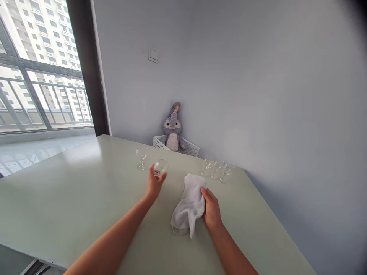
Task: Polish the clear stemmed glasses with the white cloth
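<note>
My left hand is closed round a clear stemmed glass, its bowl showing above my fingers and its lower part hidden by them. A white cloth hangs from my right hand, thumb on the front and fingers behind. Just left of the held glass, another stemmed glass stands upright on the table. Beyond my right hand, three more glasses are grouped near the far edge: one on the left, a middle glass and one on the right.
The pale green table fills the lower view. Behind its far edge, a plush rabbit sits in a white perforated basket. Grey walls meet in the corner, with a light switch. A window is at the left.
</note>
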The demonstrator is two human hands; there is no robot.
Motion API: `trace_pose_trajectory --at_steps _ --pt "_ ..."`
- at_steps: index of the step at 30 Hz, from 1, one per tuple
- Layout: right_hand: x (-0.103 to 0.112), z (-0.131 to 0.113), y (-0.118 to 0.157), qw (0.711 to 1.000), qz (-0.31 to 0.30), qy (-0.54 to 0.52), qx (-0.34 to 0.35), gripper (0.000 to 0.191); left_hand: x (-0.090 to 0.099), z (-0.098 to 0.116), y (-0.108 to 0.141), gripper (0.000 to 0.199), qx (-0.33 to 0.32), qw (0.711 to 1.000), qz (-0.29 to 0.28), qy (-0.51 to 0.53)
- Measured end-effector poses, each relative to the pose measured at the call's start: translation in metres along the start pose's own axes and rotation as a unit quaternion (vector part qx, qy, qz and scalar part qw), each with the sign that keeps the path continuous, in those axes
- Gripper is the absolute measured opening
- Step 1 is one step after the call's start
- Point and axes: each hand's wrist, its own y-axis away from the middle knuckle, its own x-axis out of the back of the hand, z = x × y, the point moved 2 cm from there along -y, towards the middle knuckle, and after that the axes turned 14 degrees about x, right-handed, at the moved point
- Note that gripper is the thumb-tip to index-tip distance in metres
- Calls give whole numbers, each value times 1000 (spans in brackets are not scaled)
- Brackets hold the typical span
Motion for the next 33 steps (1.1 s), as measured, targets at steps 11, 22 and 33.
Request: trace_pose_trajectory --at_steps 11,22,33 --pt "-31 -12 30 965 -185 141 124 35 -28 7 59 57 -174 960 -129 -180" --pt "-29 4 26 965 -221 97 99 30 -30 8 64 59 -232 943 -169 -171" --pt "-29 -13 30 964 -147 137 174 29 -32 5 57 56 -178 957 -144 -178"
